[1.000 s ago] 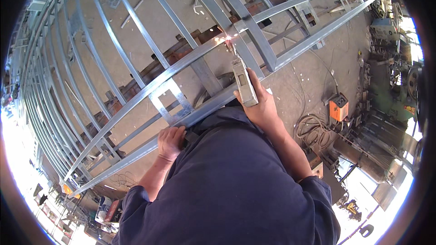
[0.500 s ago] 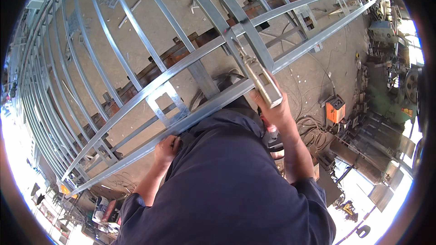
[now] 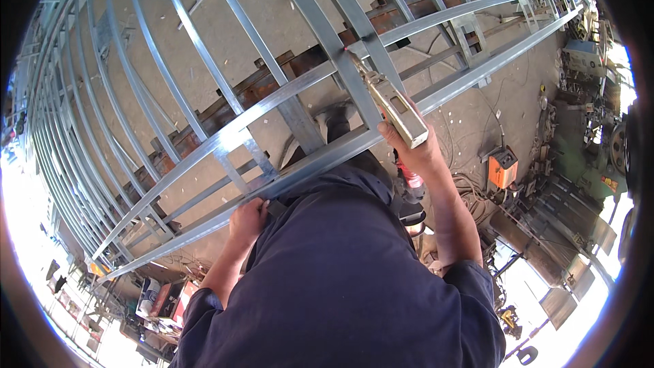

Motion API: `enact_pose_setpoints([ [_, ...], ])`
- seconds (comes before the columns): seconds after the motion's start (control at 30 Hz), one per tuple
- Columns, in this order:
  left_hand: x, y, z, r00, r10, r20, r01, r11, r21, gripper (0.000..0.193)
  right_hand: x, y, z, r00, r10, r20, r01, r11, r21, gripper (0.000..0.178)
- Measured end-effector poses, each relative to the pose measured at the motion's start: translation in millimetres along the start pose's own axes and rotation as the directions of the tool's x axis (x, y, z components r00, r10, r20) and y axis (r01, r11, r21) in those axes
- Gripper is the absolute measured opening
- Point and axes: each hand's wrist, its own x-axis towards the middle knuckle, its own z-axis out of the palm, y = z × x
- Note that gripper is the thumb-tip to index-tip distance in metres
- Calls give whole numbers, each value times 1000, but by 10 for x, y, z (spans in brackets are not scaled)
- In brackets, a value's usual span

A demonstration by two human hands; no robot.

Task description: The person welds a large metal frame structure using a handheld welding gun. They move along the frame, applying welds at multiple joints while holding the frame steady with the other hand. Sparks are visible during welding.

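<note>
My right hand is closed round a boxy, pale gold metal welding gun with a long slot in its side. Its narrow nozzle points away from me to a joint of the galvanized steel frame, where a small red spot shows. A red part hangs below that hand, partly hidden. My left hand is curled up beside the frame's near rail, against my dark clothing. What its fingers hold, if anything, is hidden.
Long parallel bars of the frame stretch away over rusty support beams. Cables lie on the floor at right, near an orange box-shaped machine. Farther right are a brown cylinder and workshop machinery. A red box stands at lower left.
The view has shifted slightly. The welding gun's nozzle stays at about the same joint. My left hand has turned and drawn in its fingers by the rail.
</note>
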Motion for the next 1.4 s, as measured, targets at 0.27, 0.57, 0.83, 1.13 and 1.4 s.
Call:
enact_pose_setpoints([
  [0.27, 148, 225, -177, 982, -67, 179, 47, 992, 113, 34, -27, -182, 94, 991, -133, 0, 131, 980, -148, 68],
  [0.57, 241, 355, -367, 944, -91, 318, 20, 975, 220, 30, -28, -261, 174, 990, -140, -15, 136, 981, -136, 68],
  [0.83, 268, 377, -456, 904, 2, 427, -160, 928, 336, 27, -39, -256, 217, 989, -149, -22, 144, 979, -146, 70],
  [1.13, 300, 389, -490, 889, -10, 457, -166, 924, 344, 26, -76, -260, 230, 992, -125, -29, 119, 983, -142, 72],
  [1.4, 308, 350, -443, 902, 25, 431, -189, 920, 344, 25, -104, -208, 217, 992, -125, -32, 118, 980, -161, 74],
])
